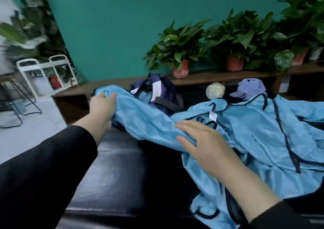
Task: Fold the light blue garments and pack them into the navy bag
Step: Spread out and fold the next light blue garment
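Note:
A light blue garment (254, 132) with dark navy trim lies spread over a black padded bench (114, 167). One sleeve (140, 116) stretches out to the left. My left hand (102, 104) grips the end of that sleeve, fingers curled round the cloth. Flat on the garment near the shoulder lies my right hand (201, 141), its fingers straight. The navy bag (163, 92) with a white panel stands behind the sleeve, partly covered by it. A white label (213, 116) shows at the collar.
A brown wooden shelf (219, 76) along the teal wall carries potted plants (180, 53). A lilac cloth (250, 88) and a round pale object (215, 90) sit behind the garment. White metal racks (43, 70) and a black stool frame (17, 106) stand at the left.

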